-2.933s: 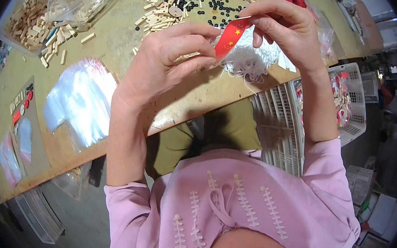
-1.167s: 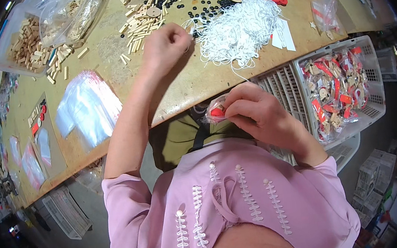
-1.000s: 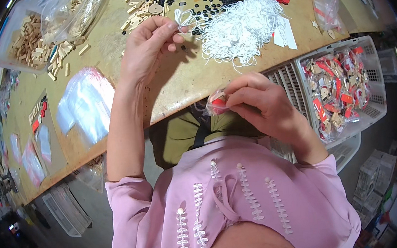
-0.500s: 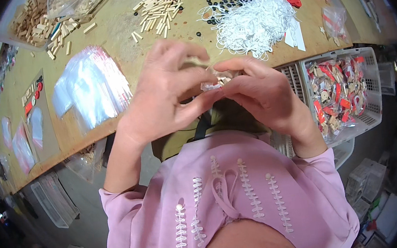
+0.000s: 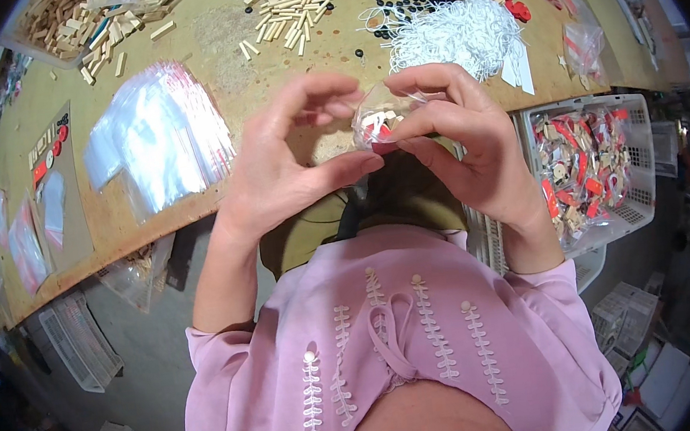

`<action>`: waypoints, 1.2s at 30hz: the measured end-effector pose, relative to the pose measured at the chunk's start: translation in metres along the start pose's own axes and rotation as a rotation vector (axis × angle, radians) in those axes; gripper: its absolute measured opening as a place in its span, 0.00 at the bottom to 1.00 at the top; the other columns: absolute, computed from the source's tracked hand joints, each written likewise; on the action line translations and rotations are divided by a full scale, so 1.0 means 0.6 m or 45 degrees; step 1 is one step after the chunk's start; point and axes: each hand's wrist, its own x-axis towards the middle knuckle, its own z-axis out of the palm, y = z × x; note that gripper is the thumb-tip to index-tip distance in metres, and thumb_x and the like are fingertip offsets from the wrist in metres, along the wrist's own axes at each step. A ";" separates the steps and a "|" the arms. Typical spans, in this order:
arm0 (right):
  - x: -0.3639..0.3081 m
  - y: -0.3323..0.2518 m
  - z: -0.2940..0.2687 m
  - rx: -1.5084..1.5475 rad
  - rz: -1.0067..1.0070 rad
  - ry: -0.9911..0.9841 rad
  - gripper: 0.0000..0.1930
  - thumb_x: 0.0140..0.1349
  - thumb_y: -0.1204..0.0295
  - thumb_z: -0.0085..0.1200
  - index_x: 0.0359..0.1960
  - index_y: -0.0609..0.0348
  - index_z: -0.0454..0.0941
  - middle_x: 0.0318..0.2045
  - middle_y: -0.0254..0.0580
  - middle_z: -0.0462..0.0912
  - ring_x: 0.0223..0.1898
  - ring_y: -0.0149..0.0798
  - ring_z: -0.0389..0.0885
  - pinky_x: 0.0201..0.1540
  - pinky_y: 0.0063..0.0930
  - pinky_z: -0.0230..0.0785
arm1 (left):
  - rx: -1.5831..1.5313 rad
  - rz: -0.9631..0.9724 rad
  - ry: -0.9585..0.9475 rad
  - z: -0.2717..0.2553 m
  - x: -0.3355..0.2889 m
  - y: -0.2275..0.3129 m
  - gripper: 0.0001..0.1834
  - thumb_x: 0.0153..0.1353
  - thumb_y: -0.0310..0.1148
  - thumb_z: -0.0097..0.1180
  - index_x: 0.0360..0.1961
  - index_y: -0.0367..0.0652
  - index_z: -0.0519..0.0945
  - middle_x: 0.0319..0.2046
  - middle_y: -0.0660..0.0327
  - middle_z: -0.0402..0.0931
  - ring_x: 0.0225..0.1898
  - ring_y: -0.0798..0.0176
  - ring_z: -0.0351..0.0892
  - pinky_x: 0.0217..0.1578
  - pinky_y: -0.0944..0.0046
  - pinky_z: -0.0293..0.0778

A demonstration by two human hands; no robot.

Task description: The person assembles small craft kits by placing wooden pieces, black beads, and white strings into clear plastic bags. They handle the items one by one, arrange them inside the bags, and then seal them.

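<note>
Though crinkled, clear bag (image 5: pixel 379 116) in right grip (image 5: pixel 478 136).

We see a loose top (image 5: pixel 450 331) in soft pink, its wide sleeves (image 5: pixel 221 380) plain and stopping near the elbows, its rounded neckline edged at the front with a little lacy trim (image 5: pixel 396 382). Down the chest run five pale strips (image 5: pixel 313 412) shaped like stems with paired leaves, most of them topped by a small round bead (image 5: pixel 309 357), and among them hangs a looped pink bow (image 5: pixel 403 310). Below the hem we make out olive-green trousers (image 5: pixel 306 241) and a narrow dark strap (image 5: pixel 350 217).
</note>
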 end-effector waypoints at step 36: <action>-0.102 0.041 -0.045 0.760 0.499 0.218 0.04 0.71 0.77 0.55 0.42 0.65 0.79 0.30 0.39 0.87 0.29 0.26 0.85 0.32 0.22 0.78 | 0.586 0.339 -0.250 0.081 0.005 0.018 0.08 0.49 0.20 0.62 0.27 0.40 0.74 0.24 0.57 0.72 0.28 0.52 0.71 0.32 0.57 0.67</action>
